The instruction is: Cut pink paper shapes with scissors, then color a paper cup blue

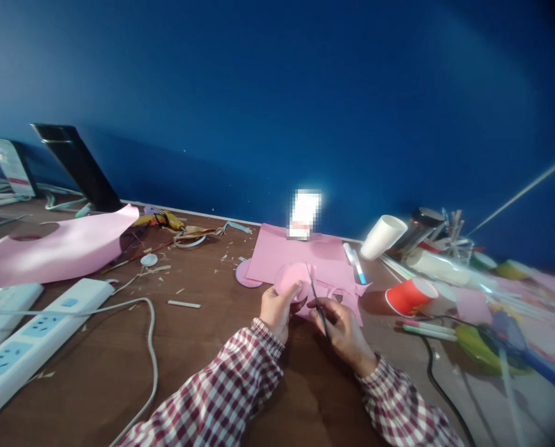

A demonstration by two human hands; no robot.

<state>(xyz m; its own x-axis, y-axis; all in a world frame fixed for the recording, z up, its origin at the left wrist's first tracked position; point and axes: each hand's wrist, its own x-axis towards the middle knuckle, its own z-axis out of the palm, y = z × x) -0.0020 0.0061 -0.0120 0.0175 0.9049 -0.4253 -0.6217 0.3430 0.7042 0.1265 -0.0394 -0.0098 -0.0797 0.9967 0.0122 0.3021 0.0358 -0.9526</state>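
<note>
Between thumb and fingers, my left hand [277, 308] grips a round piece of pink paper [290, 277]. A pair of scissors [321, 310] is in my right hand [342, 330], its blades pointing up and away beside the disc's right edge. Whether the blades touch the paper I cannot tell. Behind my hands lies a pink sheet [282, 248], with cut pink scraps [347, 301] on its near right side. Another pink disc [248, 274] rests partly beside the sheet's left edge.
White power strips [72, 310] and a cable [153, 347] occupy the left. A large pink sheet [72, 242] lies behind them. To the right are a white cup [383, 237], a red paper cup [408, 297], markers [357, 267] and blurred craft supplies. A blue wall [259, 93] stands behind.
</note>
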